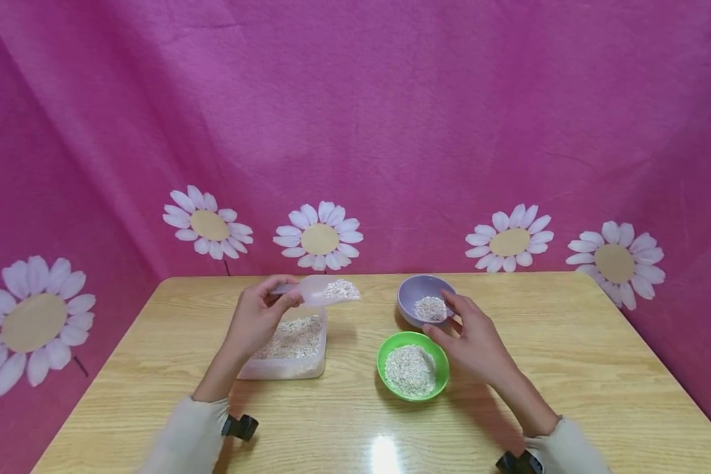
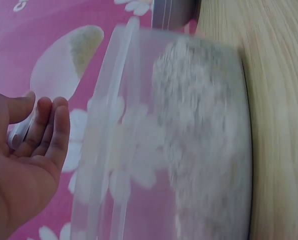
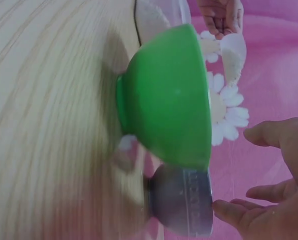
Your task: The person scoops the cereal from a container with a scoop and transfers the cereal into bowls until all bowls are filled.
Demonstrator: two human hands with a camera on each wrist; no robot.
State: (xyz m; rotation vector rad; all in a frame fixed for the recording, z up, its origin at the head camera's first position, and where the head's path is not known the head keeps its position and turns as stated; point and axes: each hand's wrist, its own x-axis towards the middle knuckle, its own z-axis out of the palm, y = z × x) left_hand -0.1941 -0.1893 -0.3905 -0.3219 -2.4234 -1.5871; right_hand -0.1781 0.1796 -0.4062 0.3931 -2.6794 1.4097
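My left hand [image 1: 259, 318] pinches the handle of a translucent scoop [image 1: 315, 290] between thumb and fingers. Flakes like oats [image 1: 342, 289] lie toward its tip. The scoop is held above a clear plastic container [image 1: 318, 362] holding more flakes, which also fills much of the left wrist view. At right, my right hand [image 1: 476, 339] reaches to a purple bowl [image 1: 411, 289] with a small heap of flakes. Its fingertips are at the bowl's rim, while the thumb stands apart in the right wrist view. A green bowl [image 1: 385, 375] with a larger heap sits nearer me.
Everything stands on a light wooden table [image 1: 569, 355]. A pink cloth [image 1: 391, 131] printed with white daisies hangs behind and beside it. Between the container and the bowls lies bare tabletop [image 1: 349, 368]. Black wrist cameras [image 1: 241, 427] sit at both cuffs.
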